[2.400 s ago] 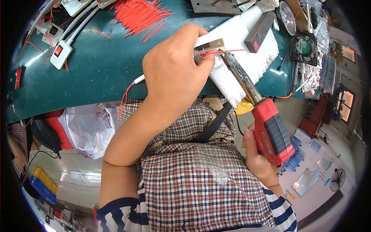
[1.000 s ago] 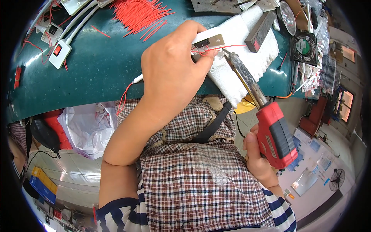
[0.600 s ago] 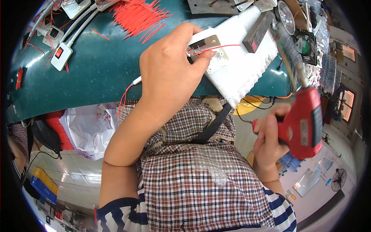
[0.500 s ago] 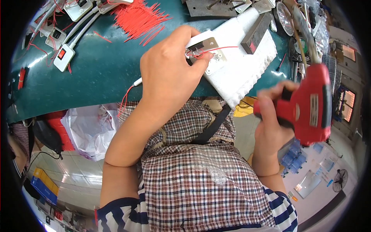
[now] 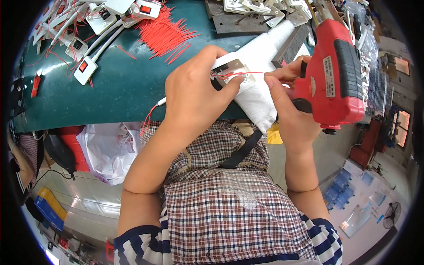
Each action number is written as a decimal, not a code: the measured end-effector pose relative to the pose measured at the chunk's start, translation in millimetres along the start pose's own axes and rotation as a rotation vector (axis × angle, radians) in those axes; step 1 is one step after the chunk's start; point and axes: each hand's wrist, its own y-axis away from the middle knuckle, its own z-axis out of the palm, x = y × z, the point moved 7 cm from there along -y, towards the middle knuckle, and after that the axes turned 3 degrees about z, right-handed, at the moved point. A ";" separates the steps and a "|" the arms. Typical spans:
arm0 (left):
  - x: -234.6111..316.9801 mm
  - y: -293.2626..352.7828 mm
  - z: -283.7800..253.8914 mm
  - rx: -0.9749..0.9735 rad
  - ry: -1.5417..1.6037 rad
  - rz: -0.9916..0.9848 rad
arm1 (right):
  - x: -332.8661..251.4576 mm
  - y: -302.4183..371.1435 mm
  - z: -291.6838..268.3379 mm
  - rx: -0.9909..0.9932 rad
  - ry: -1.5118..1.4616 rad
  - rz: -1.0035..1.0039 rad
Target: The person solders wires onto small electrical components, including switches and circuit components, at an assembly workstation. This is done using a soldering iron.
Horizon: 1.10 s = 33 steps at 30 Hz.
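So, my left hand [image 5: 194, 86] is clamping its grip on the case [image 5: 233, 66], over the left edge of the foam [image 5: 258, 100]. At the foam's right edge, my right hand [image 5: 290, 102] is wrapping its grip around the gun [image 5: 329, 77], fingertips sitting at the end of the wire [image 5: 249, 73].

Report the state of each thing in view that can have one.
White switch housing: open, wiring exposed
Left hand: gripping that housing
Red soldering gun: held, whether hot unclear
Right hand: gripping that gun
Red wire: sticking out toward right hand
Red wire pile: loose, heaped
White plastic bag: crumpled
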 end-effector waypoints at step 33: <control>14.8 7.6 -8.2 0.068 0.067 0.235 | 18.5 -3.5 2.5 -0.060 0.099 -0.315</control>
